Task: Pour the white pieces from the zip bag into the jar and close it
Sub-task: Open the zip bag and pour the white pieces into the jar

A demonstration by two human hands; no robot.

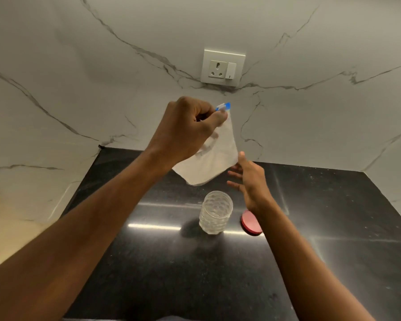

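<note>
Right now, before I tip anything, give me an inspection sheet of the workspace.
Surface: black counter, glossy, glare streaks.
Job's things: zip bag held in the air, white contents inside; jar upright, open; red lid on the counter to its right.
Clutter: nothing seen.
Grips: left hand pinches the bag's top by the blue slider; right hand open beside the bag's lower corner.
Cables: nothing seen.
Surroundings: marble wall, wall socket.

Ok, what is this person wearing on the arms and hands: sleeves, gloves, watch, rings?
Nothing visible. The left forearm and right forearm are bare to the frame edge, no sleeves or cuffs. Left hand and right hand are ungloved; no watch, bracelet or ring shows, though blur softens detail.
</note>
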